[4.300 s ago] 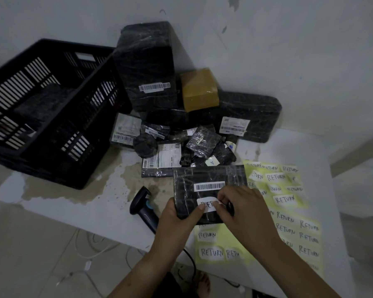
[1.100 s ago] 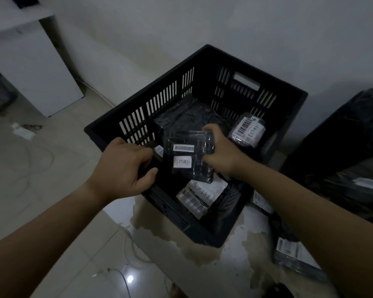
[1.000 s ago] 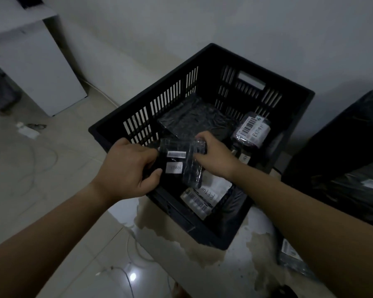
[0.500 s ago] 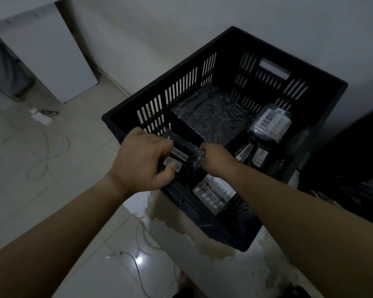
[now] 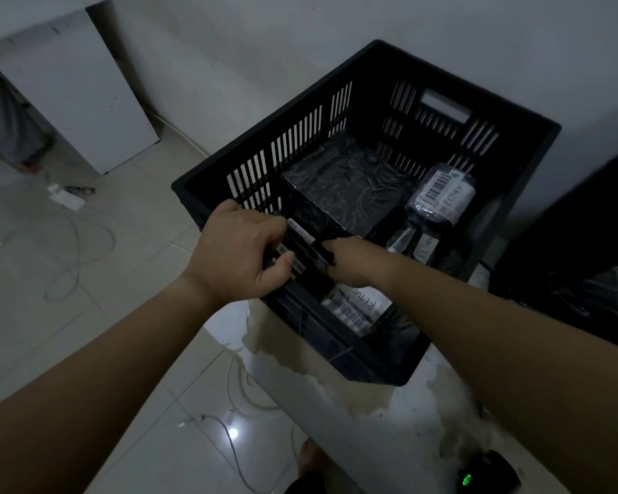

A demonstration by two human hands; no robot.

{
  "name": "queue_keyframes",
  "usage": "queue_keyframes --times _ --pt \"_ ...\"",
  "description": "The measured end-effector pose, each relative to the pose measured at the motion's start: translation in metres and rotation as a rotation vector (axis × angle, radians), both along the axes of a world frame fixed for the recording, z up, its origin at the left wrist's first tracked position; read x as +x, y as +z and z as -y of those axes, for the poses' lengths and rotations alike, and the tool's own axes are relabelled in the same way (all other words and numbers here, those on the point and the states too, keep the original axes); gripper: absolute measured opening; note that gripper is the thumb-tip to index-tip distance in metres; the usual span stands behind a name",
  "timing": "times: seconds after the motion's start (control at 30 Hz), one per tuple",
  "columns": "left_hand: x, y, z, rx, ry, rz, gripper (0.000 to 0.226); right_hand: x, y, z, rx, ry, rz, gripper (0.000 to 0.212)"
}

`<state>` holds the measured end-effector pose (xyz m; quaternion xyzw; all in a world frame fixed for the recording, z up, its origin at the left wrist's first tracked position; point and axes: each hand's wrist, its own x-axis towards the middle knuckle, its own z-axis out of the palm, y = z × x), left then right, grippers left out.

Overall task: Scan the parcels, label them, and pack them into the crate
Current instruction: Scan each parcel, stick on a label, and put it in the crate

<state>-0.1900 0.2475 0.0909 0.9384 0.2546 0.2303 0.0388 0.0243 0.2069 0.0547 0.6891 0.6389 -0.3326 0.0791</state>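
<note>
Parcel (image 5: 305, 253) mostly hidden behind left hand (image 5: 236, 256)

Crate (image 5: 496, 103) open-topped, large wrapped box (image 5: 350, 183) filling its middle, labelled parcels (image 5: 443, 197) crowding right side

Black slotted plastic crate (image 5: 478, 91), centre-right of frame, open top. Small black shrink-wrapped parcel (image 5: 302, 249) stands on edge at the crate's near-left corner with its white stickers up, gripped by left hand (image 5: 236, 254) and right hand (image 5: 350, 260). Inside the crate:
- large black wrapped box (image 5: 346, 183), mid-left
- rounded parcel (image 5: 443, 197) with a barcode and a RETURN sticker, against the right wall
- small RETURN-tagged packet (image 5: 425, 246) below it
- flat parcel (image 5: 357, 308) with a barcode and RETURN, at the near wall
</note>
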Motion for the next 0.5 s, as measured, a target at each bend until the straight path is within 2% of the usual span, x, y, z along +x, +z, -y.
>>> queue_keyframes --times 0.17,0.27,0.37,0.43,0.5 --pt "-0.006 0.005 0.001 -0.072 0.022 -0.055 0.035 0.007 0.044 0.027 0.003 0.028 -0.055 0.05" --pt "0.0 0.019 0.004 -0.245 0.008 -0.09 0.034 0.017 0.071 0.054 0.123 0.003 -0.091 0.051" --pt "0.04 0.042 0.028 -0.323 -0.046 -0.14 0.032 0.031 0.088 0.089 0.327 -0.01 0.068 0.052" --pt "0.067 0.053 0.055 -0.369 -0.09 -0.098 0.028 0.042 0.102 0.119 0.454 -0.079 0.076 0.052" --pt "0.087 0.058 0.082 -0.459 -0.142 -0.006 0.02 0.057 0.112 0.158 0.563 -0.191 -0.003 0.052"
